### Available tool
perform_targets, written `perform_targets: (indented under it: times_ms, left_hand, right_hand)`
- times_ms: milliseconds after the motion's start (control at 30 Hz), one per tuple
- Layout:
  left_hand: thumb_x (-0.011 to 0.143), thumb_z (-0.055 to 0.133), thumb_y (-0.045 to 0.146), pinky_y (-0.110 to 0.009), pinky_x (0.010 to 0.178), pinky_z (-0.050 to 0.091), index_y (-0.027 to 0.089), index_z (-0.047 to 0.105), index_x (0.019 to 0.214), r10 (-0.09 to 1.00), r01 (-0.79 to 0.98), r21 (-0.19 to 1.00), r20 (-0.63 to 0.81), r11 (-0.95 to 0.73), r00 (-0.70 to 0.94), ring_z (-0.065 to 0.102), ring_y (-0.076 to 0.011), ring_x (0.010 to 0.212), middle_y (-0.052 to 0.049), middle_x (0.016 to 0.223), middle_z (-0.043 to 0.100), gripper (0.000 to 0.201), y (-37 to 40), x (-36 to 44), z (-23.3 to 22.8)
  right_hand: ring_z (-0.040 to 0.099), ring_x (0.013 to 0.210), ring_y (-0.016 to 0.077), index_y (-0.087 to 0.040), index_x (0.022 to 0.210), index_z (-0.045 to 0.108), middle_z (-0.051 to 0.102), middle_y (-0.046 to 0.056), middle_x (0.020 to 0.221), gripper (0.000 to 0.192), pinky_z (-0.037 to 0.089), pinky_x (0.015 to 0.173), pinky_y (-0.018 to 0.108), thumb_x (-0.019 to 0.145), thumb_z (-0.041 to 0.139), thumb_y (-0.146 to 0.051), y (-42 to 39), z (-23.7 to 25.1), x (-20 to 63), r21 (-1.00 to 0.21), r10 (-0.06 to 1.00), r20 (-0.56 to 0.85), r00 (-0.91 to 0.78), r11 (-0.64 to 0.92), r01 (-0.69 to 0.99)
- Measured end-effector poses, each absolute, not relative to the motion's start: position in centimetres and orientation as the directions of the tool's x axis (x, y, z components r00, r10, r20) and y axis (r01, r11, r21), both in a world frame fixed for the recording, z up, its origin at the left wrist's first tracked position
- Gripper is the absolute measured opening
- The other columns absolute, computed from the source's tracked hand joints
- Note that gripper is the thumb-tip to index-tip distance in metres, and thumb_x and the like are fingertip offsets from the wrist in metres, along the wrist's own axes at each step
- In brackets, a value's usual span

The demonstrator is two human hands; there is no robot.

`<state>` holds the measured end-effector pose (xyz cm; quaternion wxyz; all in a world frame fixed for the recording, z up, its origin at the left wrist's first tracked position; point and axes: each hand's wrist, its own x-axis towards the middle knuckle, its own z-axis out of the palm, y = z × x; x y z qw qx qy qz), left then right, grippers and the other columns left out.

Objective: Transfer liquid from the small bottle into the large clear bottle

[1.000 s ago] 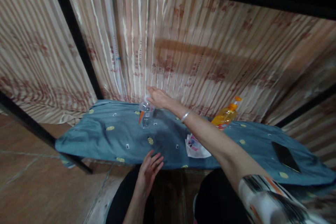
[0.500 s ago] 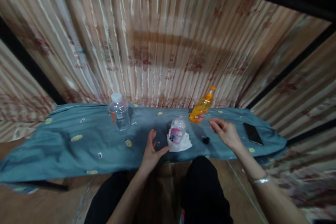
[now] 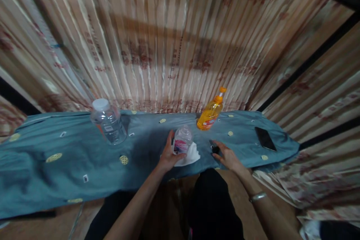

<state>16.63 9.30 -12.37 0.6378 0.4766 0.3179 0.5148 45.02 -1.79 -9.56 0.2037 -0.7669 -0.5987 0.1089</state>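
Note:
My left hand [image 3: 168, 156] is closed around the lower side of a small clear plastic bottle [image 3: 182, 143] with a pink label and no cap visible on its top. The bottle stands on a crumpled white tissue [image 3: 192, 154]. My right hand [image 3: 228, 156] has thumb and fingers closed about a small black object [image 3: 215, 149] on the cloth; its kind cannot be made out. Just behind, a bottle of orange liquid [image 3: 208, 117] with an orange top stands upright.
A large clear plastic jar [image 3: 111, 129] with a white lid stands to the left. A dark phone [image 3: 265, 138] lies at the right. Teal patterned cloth [image 3: 146, 161] covers the narrow table, and a pleated curtain [image 3: 157, 37] hangs close behind.
My left hand has moved from beside the small clear bottle to grip it. My right hand has come down and left to the black object. The view has shifted somewhat.

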Motion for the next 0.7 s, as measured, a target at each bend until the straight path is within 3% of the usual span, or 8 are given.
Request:
perform_targets:
  times_ms: [133,233,400,533,700]
  left_hand:
    - [0.097,0.071,0.044,-0.054,0.101,0.059,0.021,0.065,0.132,0.925,-0.316,0.949,0.111,0.01,0.363,0.067,-0.0291,0.12,-0.011,0.138,0.066,0.043,9.8,17.0,-12.9]
    - [0.097,0.07,0.045,-0.051,0.097,0.061,0.021,0.067,0.129,0.912,-0.288,0.958,0.124,-0.007,0.39,0.069,-0.0279,0.115,-0.01,0.133,0.068,0.041,10.0,17.2,-13.3]
    - [0.097,0.071,0.044,-0.052,0.1,0.06,0.021,0.066,0.13,0.921,-0.237,0.97,0.14,-0.054,0.362,0.068,-0.0275,0.117,-0.011,0.135,0.067,0.04,10.1,17.3,-13.8]
    - [0.097,0.07,0.045,-0.053,0.101,0.059,0.021,0.068,0.127,0.947,-0.228,0.972,0.132,-0.064,0.294,0.067,-0.0279,0.119,-0.011,0.136,0.067,0.038,9.9,17.4,-14.0]
    - [0.097,0.071,0.045,-0.055,0.104,0.057,0.021,0.067,0.127,0.948,-0.192,0.974,0.168,-0.118,0.27,0.066,-0.0286,0.123,-0.012,0.137,0.067,0.039,9.3,17.4,-13.9]
  right_hand:
    - [0.08,0.116,0.0344,-0.02,0.108,0.081,0.084,0.015,0.118,0.035,0.06,0.106,0.047,0.079,0.066,-0.008,-0.8,-8.6,44.7,-0.404,0.975,0.007,0.223,-0.201,0.892]
    - [0.082,0.108,0.033,-0.024,0.104,0.081,0.086,0.011,0.111,0.029,0.062,0.102,0.047,0.081,0.067,-0.013,-0.2,-6.6,44.6,-0.429,0.978,0.025,0.209,-0.178,0.886]
    - [0.08,0.107,0.029,-0.025,0.121,0.076,0.082,0.01,0.125,0.036,0.065,0.096,0.046,0.089,0.074,-0.041,1.2,-0.1,42.1,-0.724,0.957,0.268,0.113,0.123,0.678]
    - [0.076,0.118,0.0279,-0.026,0.127,0.073,0.079,0.009,0.131,0.033,0.062,0.104,0.046,0.095,0.072,-0.038,2.4,4.8,38.5,-0.623,0.931,0.36,-0.057,0.286,0.728]
    - [0.071,0.131,0.0288,-0.022,0.133,0.069,0.075,0.013,0.138,0.033,0.058,0.113,0.048,0.101,0.063,-0.022,3.6,7.9,36.2,-0.4,0.87,0.33,-0.365,0.479,0.781]
